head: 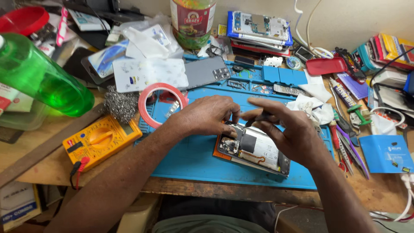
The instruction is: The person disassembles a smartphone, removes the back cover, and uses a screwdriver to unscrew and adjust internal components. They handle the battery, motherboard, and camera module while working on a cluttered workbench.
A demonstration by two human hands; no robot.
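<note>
An opened smartphone [254,151] with its back cover off lies on a blue work mat [194,159], showing its white battery and circuit board. My left hand [207,115] rests on the phone's upper left corner, fingertips pressing near the camera module. My right hand [286,129] hovers over the phone's right half and pinches a thin dark tool [258,118] whose tip points at the top edge of the phone. Both forearms reach in from the bottom of the view.
A yellow multimeter [99,140] lies left of the mat, beside a red tape ring [161,101] and a steel-wool wad [118,103]. A green bottle [39,77] stands far left. Screwdrivers and tweezers [347,142] lie right, next to a blue box [386,153]. Phone parts crowd the back.
</note>
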